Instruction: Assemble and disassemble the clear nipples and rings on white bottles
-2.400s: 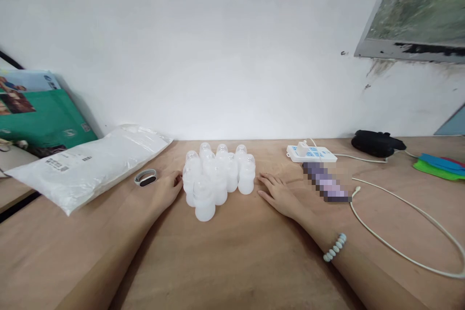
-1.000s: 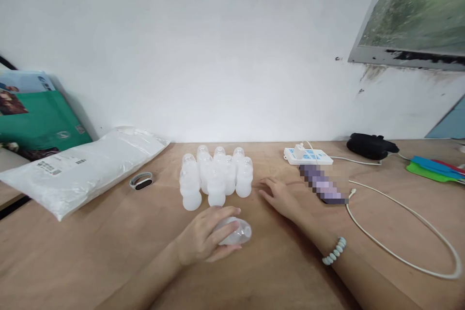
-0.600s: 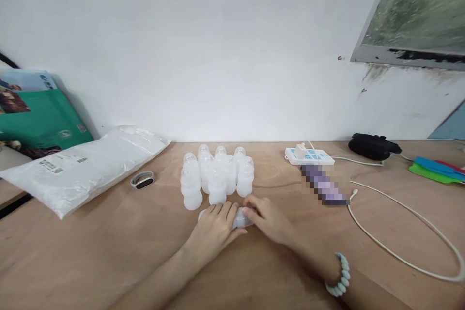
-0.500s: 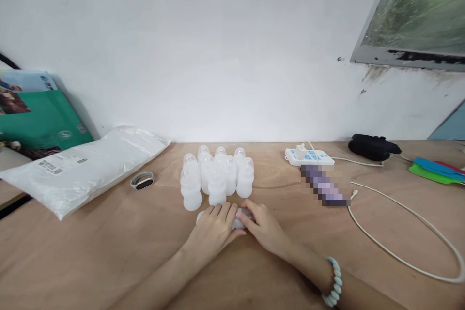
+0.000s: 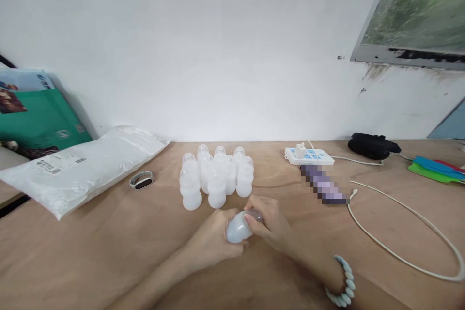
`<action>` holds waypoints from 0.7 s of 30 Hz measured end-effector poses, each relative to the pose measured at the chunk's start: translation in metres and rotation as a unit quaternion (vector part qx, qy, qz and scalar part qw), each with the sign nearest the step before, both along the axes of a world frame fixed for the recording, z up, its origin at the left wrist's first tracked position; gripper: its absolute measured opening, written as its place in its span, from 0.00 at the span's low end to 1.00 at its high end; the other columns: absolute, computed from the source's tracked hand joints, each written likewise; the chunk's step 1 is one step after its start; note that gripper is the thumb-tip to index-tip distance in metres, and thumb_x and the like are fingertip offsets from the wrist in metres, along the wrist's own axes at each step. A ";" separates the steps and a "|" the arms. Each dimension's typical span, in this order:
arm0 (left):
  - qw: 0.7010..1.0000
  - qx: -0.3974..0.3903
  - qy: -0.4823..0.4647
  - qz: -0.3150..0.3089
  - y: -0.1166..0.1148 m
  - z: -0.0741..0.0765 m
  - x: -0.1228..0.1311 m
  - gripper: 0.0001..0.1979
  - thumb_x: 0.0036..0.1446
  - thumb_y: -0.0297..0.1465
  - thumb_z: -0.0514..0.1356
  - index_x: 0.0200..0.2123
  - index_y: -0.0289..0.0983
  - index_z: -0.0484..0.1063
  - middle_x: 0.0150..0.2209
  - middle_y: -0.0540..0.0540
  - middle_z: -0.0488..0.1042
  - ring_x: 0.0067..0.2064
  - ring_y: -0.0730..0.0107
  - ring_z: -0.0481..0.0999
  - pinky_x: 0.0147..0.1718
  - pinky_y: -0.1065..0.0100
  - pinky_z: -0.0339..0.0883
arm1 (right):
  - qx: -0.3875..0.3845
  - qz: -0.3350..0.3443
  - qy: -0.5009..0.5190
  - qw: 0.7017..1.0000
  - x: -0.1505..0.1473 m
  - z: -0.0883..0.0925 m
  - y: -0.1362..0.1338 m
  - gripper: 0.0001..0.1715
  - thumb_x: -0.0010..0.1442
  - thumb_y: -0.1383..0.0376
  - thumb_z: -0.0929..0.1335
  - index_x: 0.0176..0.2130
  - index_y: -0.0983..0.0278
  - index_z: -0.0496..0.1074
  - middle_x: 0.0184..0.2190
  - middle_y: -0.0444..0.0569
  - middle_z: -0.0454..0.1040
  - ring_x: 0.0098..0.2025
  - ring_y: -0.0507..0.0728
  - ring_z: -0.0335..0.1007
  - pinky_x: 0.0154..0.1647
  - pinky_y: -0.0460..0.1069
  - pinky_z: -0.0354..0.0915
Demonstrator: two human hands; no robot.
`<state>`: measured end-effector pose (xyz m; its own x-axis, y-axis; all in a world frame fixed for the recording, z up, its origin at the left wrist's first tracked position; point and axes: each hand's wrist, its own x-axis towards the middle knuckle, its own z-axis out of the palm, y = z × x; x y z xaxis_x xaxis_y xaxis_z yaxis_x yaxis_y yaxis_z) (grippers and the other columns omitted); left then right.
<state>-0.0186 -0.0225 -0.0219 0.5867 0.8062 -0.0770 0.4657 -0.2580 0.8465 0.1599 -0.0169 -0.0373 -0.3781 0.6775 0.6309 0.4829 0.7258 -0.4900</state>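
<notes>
A small white plastic bottle (image 5: 237, 228) with a clear domed cap (image 5: 256, 215) lies tilted between my hands, its cap end to the right. My left hand (image 5: 214, 236) is wrapped round the white body. With thumb and fingers, my right hand (image 5: 269, 223) grips the clear cap, hiding part of it. Just beyond my hands, several similar white bottles (image 5: 217, 188) with clear caps stand upright in a close group.
A white plastic mailing bag (image 5: 98, 164) and a fitness band (image 5: 141, 180) lie at left. To the right are a power strip (image 5: 308, 156), a blurred-out phone (image 5: 323, 185), a looped white cable (image 5: 410, 210), a black case (image 5: 373, 146) and coloured flat pieces (image 5: 432, 169).
The bottle has turned from lying nearly level to a tilt, with its base toward me. My left hand has rolled from over it to beside it; my right hand stays on the cap.
</notes>
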 end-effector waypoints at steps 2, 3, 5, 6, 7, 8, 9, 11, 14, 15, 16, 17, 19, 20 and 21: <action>0.991 -0.113 -0.061 -0.036 -0.001 0.001 0.000 0.08 0.44 0.29 0.63 0.28 0.38 0.65 0.24 0.56 0.66 0.25 0.74 0.65 0.23 0.73 0.56 | 0.018 0.017 0.000 1.000 0.001 0.003 0.000 0.21 0.68 0.54 0.56 0.27 0.61 0.61 0.20 0.42 0.67 0.21 0.51 0.61 0.24 0.45 0.54; 0.979 -0.175 -0.088 -0.050 0.000 0.000 -0.001 0.09 0.43 0.29 0.64 0.28 0.38 0.65 0.23 0.56 0.65 0.23 0.75 0.65 0.22 0.73 0.57 | 0.016 0.026 0.002 1.000 0.002 0.003 -0.001 0.22 0.68 0.54 0.55 0.27 0.61 0.61 0.20 0.42 0.67 0.22 0.51 0.62 0.24 0.45 0.55; 0.951 -0.277 -0.114 -0.074 0.002 -0.005 -0.003 0.10 0.41 0.30 0.65 0.28 0.37 0.67 0.21 0.57 0.67 0.20 0.76 0.65 0.21 0.73 0.60 | -0.004 0.042 0.004 0.999 0.001 0.003 -0.002 0.23 0.69 0.54 0.55 0.27 0.61 0.62 0.20 0.42 0.67 0.21 0.51 0.62 0.24 0.45 0.55; 0.939 -0.311 -0.120 -0.084 0.004 -0.008 -0.005 0.11 0.40 0.30 0.66 0.28 0.36 0.68 0.21 0.56 0.69 0.19 0.76 0.66 0.21 0.73 0.61 | -0.016 0.049 0.007 0.999 0.001 0.002 -0.002 0.24 0.69 0.53 0.54 0.27 0.61 0.62 0.19 0.42 0.67 0.21 0.51 0.62 0.23 0.45 0.55; 0.926 -0.342 -0.128 -0.098 0.007 -0.012 -0.007 0.11 0.39 0.31 0.66 0.28 0.36 0.69 0.21 0.54 0.70 0.19 0.76 0.67 0.20 0.72 0.62 | -0.025 0.055 0.010 0.998 0.000 0.002 -0.003 0.25 0.69 0.53 0.54 0.27 0.61 0.61 0.19 0.42 0.66 0.21 0.51 0.61 0.23 0.45 0.55; 0.911 -0.372 -0.138 -0.115 0.009 -0.016 -0.009 0.12 0.38 0.31 0.67 0.28 0.35 0.70 0.22 0.53 0.72 0.19 0.75 0.68 0.19 0.72 0.63 | -0.032 0.061 0.013 0.998 0.000 0.002 -0.004 0.25 0.69 0.52 0.54 0.27 0.61 0.61 0.19 0.41 0.66 0.20 0.50 0.60 0.23 0.45 0.55; 0.894 -0.400 -0.152 -0.135 0.012 -0.020 -0.010 0.13 0.37 0.32 0.67 0.29 0.35 0.71 0.21 0.51 0.73 0.19 0.73 0.69 0.19 0.71 0.64 | -0.035 0.066 0.015 0.997 -0.001 0.002 -0.005 0.25 0.70 0.52 0.53 0.27 0.61 0.61 0.19 0.41 0.65 0.20 0.50 0.60 0.23 0.45 0.55; 0.855 -0.451 -0.185 -0.179 0.016 -0.026 -0.012 0.15 0.37 0.34 0.68 0.29 0.34 0.71 0.20 0.50 0.73 0.19 0.71 0.70 0.18 0.70 0.65 | -0.025 0.073 0.020 0.997 -0.002 0.003 -0.007 0.26 0.70 0.52 0.53 0.28 0.61 0.62 0.20 0.42 0.66 0.22 0.51 0.62 0.25 0.46 0.57; 0.801 -0.510 -0.209 -0.233 0.019 -0.028 -0.013 0.17 0.37 0.36 0.70 0.31 0.35 0.71 0.19 0.51 0.72 0.18 0.71 0.68 0.17 0.70 0.63 | 0.030 0.086 0.029 0.995 -0.004 0.004 -0.010 0.24 0.72 0.54 0.52 0.30 0.61 0.63 0.22 0.44 0.69 0.24 0.52 0.64 0.26 0.46 0.59; 0.789 -0.524 -0.206 -0.246 0.018 -0.028 -0.013 0.18 0.37 0.36 0.70 0.31 0.35 0.71 0.19 0.51 0.72 0.19 0.70 0.67 0.17 0.70 0.63 | 0.059 0.094 0.033 0.993 -0.005 0.003 -0.010 0.23 0.72 0.55 0.52 0.31 0.61 0.63 0.22 0.44 0.69 0.24 0.52 0.63 0.26 0.47 0.59; 0.778 -0.536 -0.201 -0.259 0.018 -0.027 -0.014 0.19 0.36 0.37 0.71 0.32 0.35 0.72 0.20 0.50 0.72 0.19 0.70 0.67 0.17 0.70 0.62 | 0.089 0.104 0.037 0.990 -0.006 0.003 -0.011 0.23 0.72 0.56 0.52 0.32 0.61 0.63 0.22 0.45 0.68 0.23 0.53 0.62 0.25 0.47 0.58; 0.769 -0.545 -0.195 -0.271 0.018 -0.027 -0.014 0.20 0.36 0.37 0.72 0.32 0.35 0.72 0.20 0.50 0.72 0.19 0.70 0.67 0.18 0.69 0.62 | 0.117 0.113 0.038 0.986 -0.008 0.002 -0.012 0.22 0.72 0.56 0.52 0.32 0.61 0.63 0.21 0.45 0.67 0.22 0.53 0.60 0.24 0.48 0.57; 0.754 -0.559 -0.184 -0.292 0.017 -0.028 -0.015 0.22 0.34 0.39 0.74 0.32 0.34 0.72 0.19 0.50 0.72 0.18 0.70 0.66 0.18 0.68 0.62 | 0.164 0.123 0.033 0.978 -0.010 0.001 -0.014 0.21 0.72 0.57 0.52 0.32 0.61 0.63 0.20 0.45 0.66 0.22 0.54 0.57 0.24 0.49 0.56; 0.747 -0.565 -0.181 -0.302 0.016 -0.029 -0.015 0.23 0.34 0.39 0.74 0.32 0.34 0.73 0.19 0.50 0.71 0.18 0.69 0.66 0.18 0.67 0.62 | 0.184 0.125 0.025 0.975 -0.011 0.000 -0.015 0.22 0.71 0.57 0.52 0.32 0.61 0.63 0.19 0.45 0.65 0.21 0.54 0.55 0.23 0.50 0.55; 0.741 -0.568 -0.179 -0.309 0.015 -0.029 -0.015 0.23 0.33 0.39 0.74 0.32 0.34 0.73 0.18 0.50 0.71 0.18 0.68 0.67 0.19 0.66 0.62 | 0.202 0.125 0.018 0.971 -0.012 -0.001 -0.015 0.23 0.71 0.58 0.51 0.32 0.61 0.63 0.19 0.45 0.65 0.21 0.54 0.55 0.23 0.50 0.54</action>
